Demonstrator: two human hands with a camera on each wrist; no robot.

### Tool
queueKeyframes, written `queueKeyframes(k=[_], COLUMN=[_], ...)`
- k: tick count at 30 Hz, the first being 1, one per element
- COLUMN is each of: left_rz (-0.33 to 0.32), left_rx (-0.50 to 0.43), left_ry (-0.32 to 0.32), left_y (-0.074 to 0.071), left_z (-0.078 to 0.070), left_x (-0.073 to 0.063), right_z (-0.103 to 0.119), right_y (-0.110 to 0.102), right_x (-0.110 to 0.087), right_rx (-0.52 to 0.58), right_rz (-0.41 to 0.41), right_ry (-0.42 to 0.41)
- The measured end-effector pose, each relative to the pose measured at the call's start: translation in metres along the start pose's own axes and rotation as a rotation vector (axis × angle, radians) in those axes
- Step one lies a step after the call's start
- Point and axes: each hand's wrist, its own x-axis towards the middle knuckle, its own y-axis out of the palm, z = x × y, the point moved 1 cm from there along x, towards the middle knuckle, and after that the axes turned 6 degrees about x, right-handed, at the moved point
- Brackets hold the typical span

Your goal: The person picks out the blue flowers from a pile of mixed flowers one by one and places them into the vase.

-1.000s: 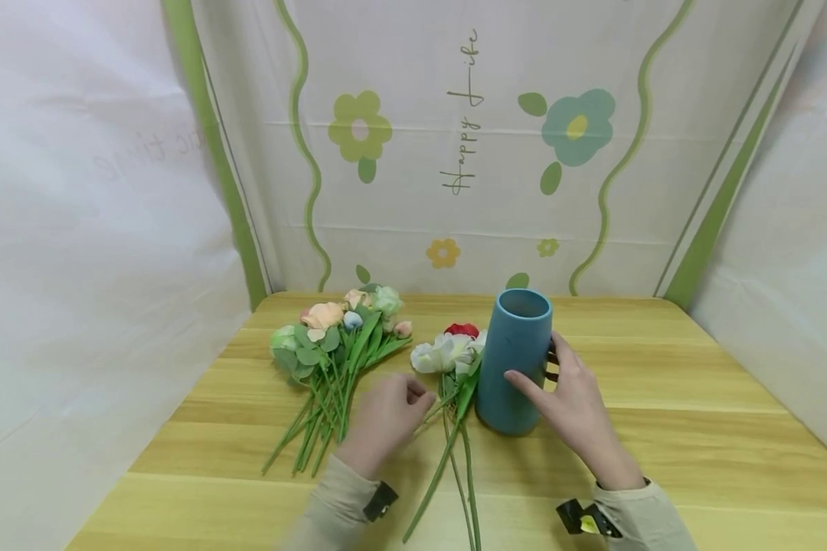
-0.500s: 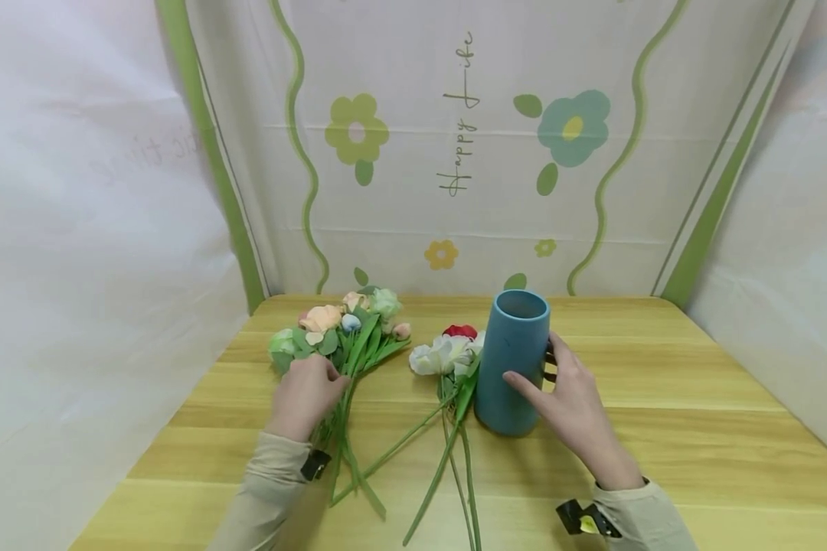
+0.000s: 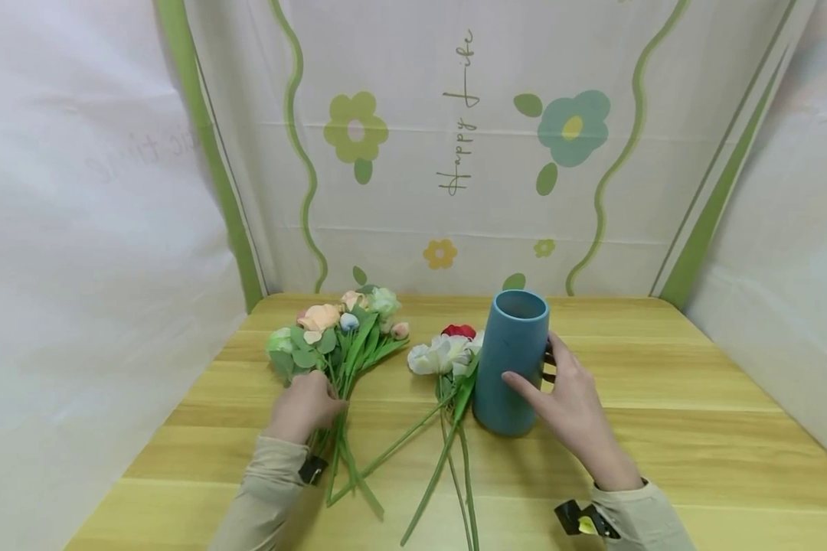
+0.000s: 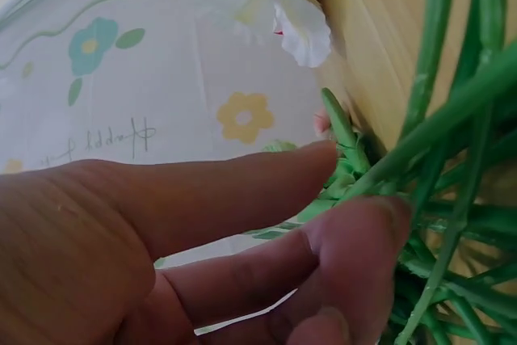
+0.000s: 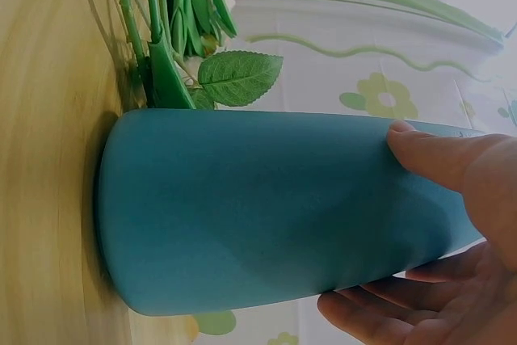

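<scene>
In the head view, my left hand [image 3: 306,407] is at the stems of a bunch of artificial flowers [image 3: 322,315], peach, pale green, pink and blue. The left wrist view shows bent fingers [image 4: 355,256] and a thumb by a green stem [image 4: 452,123] that runs between their tips; whether they pinch it, I cannot tell. My right hand [image 3: 579,405] grips an upright blue vase [image 3: 510,375], thumb on the near side, the other fingers round its far side. Left of the vase lie white flowers [image 3: 438,355] and a red flower [image 3: 459,331].
Long stems [image 3: 436,482] of the white and red flowers reach toward the table's near edge, and one lies slanted to the left. The wooden table [image 3: 682,428] ends at a patterned curtain [image 3: 400,191]. White cloth [image 3: 96,268] hangs at both sides.
My left hand has moved left, from beside the white flowers to the stems of the left bunch, then dropped slightly. The right hand and vase have stayed in place.
</scene>
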Motion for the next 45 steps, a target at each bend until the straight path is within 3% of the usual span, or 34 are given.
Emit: queueKeyframes(k=[12, 33, 45], left_rz=[0.009, -0.062, -0.155], left_rx=[0.030, 0.015, -0.051], left_ry=[-0.010, 0.017, 0.041], left_y=[0.0067, 0.0060, 0.0045], left_z=[-0.0020, -0.0056, -0.0074], left_x=[0.0005, -0.0015, -0.0022], right_z=[0.0020, 0.0010, 0.0024], right_y=[0.0001, -0.0011, -0.0019], right_x=[0.0004, 0.0014, 0.0021], right_rx=[0.013, -0.002, -0.006], right_rz=[0.005, 0.006, 0.009], right_ry=[0.012, 0.012, 0.013])
